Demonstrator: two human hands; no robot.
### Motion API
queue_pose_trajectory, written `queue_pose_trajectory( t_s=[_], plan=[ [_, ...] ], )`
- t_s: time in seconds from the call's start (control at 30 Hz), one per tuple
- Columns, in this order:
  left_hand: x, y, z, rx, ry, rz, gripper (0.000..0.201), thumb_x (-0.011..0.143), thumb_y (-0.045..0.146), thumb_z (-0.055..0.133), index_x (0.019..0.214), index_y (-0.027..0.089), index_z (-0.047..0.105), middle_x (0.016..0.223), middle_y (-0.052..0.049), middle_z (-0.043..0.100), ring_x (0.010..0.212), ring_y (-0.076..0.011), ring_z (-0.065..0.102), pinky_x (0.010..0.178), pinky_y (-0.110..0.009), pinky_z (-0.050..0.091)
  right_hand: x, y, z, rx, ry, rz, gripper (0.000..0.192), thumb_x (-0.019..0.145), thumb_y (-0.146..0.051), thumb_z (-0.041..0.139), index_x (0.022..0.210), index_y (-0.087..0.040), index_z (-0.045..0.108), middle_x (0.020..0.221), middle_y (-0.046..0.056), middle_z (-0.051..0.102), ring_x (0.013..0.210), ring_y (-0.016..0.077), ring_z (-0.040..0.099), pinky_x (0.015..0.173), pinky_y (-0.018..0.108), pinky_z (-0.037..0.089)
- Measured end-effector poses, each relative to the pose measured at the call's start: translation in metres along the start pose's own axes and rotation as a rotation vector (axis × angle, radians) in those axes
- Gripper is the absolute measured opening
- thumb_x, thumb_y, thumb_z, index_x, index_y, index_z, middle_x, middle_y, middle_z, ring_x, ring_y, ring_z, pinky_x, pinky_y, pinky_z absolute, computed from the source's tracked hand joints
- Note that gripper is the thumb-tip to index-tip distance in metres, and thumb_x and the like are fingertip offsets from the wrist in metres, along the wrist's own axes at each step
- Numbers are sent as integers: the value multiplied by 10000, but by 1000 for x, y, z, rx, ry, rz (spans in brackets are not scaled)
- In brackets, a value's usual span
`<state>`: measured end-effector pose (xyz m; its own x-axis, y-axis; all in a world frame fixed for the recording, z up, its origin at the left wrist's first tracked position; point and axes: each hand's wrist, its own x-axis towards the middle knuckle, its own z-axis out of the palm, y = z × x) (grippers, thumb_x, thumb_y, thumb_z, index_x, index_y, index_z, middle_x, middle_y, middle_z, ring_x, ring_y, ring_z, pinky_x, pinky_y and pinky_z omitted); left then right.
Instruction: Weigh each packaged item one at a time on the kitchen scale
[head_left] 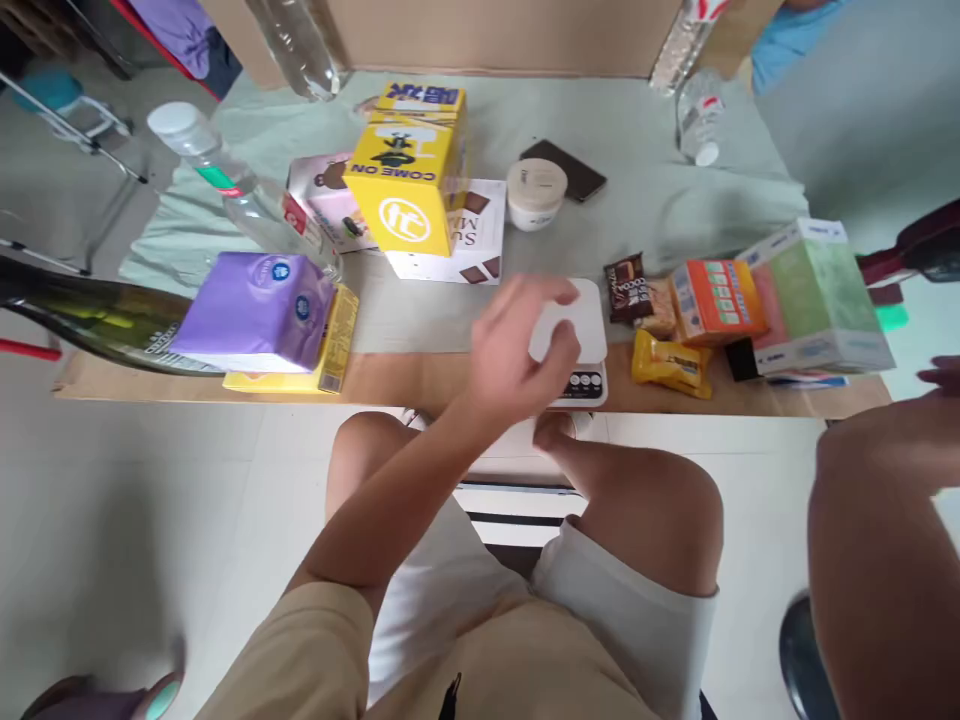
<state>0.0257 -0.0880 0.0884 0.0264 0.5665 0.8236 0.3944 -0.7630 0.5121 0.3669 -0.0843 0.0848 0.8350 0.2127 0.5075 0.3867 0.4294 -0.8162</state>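
My left hand (517, 350) hovers over the left part of a white kitchen scale (589, 320) at the table's front edge. Its thumb and index finger are curved and apart, with nothing between them; the other fingers are partly hidden and blurred. The scale's plate is bare where it shows, and part of its black button strip lies beneath the hand. My right hand is out of view. To the right of the scale lie a yellow snack packet (671, 363), a dark wrapped snack (628, 290) and an orange box (718, 300).
Left stand a yellow box (405, 190) on a white box (484, 235), a purple tissue pack (251, 310), a clear bottle (255, 205) and a green bottle (97, 320). Behind are a lidded tub (535, 193) and phone (574, 170). A green-white box (821, 300) and another person's limb (885, 540) are right.
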Motion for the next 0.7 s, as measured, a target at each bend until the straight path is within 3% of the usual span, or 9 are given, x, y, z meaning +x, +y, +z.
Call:
queue_pose_trajectory(
  t_s=[0.1,0.17,0.23,0.33,0.4,0.5,0.57,0.7],
  plan=[
    [0,-43,-32,35,127,-72,122,1053,275,505,1067,241,621,971,-28,711,935,-174,710,850,-340,589,-76,-33,45,254,-370,-332,359,911,-412,488,618,-246,611,570,28,523,574,162,529,652,424,411],
    [-8,-72,-49,39,193,-118,177,1082,379,497,1074,259,627,913,-14,673,857,-178,677,789,-366,566,-129,-45,79,230,-682,-213,174,860,-324,642,726,-225,695,684,24,653,671,156,622,673,379,458],
    [-18,-98,-62,53,244,-153,211,1072,464,523,1106,282,623,875,-11,616,807,-192,623,747,-395,532,-175,-53,111,198,-866,-142,64,842,-254,686,831,-225,742,822,32,742,789,176,705,720,371,544],
    [-29,-126,-75,164,401,-223,353,1017,613,563,1168,297,612,982,-46,586,947,-235,606,848,-451,529,-224,-56,148,192,-1083,27,230,879,-253,666,1094,-288,736,1100,26,778,1048,199,754,903,410,636],
    [-30,-139,-79,194,482,-335,493,967,692,594,1266,300,581,1207,-80,614,1221,-285,600,1080,-503,502,-243,-53,164,210,-1190,144,350,891,-286,673,1235,-352,678,1301,10,741,1246,205,717,1071,461,618],
    [-25,-153,-77,107,474,-499,686,964,764,542,1468,307,459,1593,-91,501,1589,-321,401,1355,-504,292,-256,-43,175,244,-1308,245,520,906,-382,712,1405,-435,574,1533,-13,631,1462,223,611,1254,540,517],
    [-22,-156,-73,17,428,-551,763,969,824,460,1540,323,393,1691,-66,439,1673,-323,299,1385,-491,266,-259,-39,177,252,-1381,280,622,918,-439,714,1500,-468,499,1645,-19,543,1556,240,532,1314,575,460],
    [-18,-148,-71,-121,309,-657,890,893,919,470,1585,366,383,1677,-35,491,1712,-346,222,1383,-511,305,-257,-44,178,258,-1519,323,742,924,-444,703,1599,-459,395,1765,-18,400,1661,260,397,1362,600,406]
  ],
)
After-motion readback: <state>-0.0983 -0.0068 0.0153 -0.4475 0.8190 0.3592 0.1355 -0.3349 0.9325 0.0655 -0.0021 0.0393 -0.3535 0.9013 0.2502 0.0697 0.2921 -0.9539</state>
